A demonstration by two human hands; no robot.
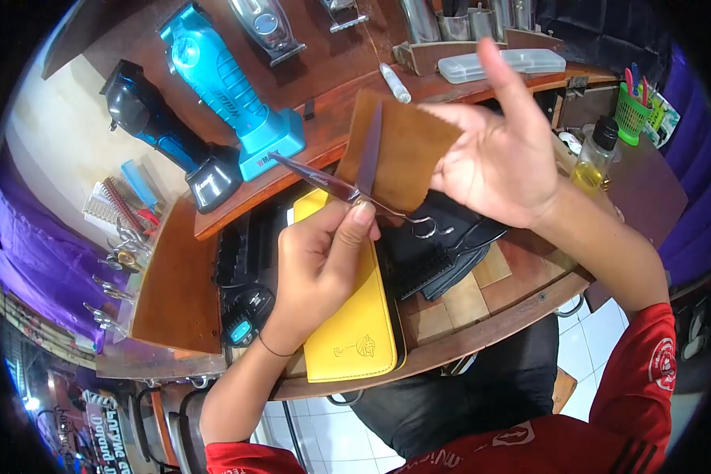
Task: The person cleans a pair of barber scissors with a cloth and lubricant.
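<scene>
My left hand point(324, 249) pinches a pair of scissors point(324, 177) near the pivot between thumb and fingers. The blades are spread apart: one points up and left, the other lies in front of a brown leather cloth point(407, 162). The finger rings stick out to the right, below the cloth. My right hand point(502, 154) is at the cloth's right edge, its thumb raised and stretched away. The cloth hangs in the air from its fingers, whose tips are partly hidden. Below my left hand lies a yellow zip case point(347, 340) on the wooden table.
A turquoise hair clipper point(221, 79) and a black clipper point(158, 126) stand on the shelf. Several scissors point(122, 257) hang at the left. A clear plastic case point(502, 65), a bottle of yellowish liquid point(595, 162) and a green basket point(632, 114) are at the right.
</scene>
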